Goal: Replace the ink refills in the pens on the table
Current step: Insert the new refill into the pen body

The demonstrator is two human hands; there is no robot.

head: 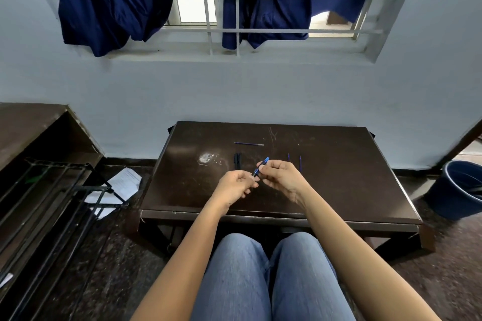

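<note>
Left hand curls round the low end of a blue pen, so that end is hidden. Right hand pinches its upper part. The pen sits over the middle of the dark table, slanting from 7 to 1 o'clock. Black pens lie at 11 o'clock, a thin refill at 12.

The left forearm and the right forearm, both bare, rose from the lower corners of the frame and converged just below centre. The left hand sat slightly lower, fingers curled, pinching the near end of a blue pen. The right hand, just right of it and close by, had thumb and fingers curled round the pen's middle. The thighs, in blue jeans, lay at bottom centre between the arms.
</note>
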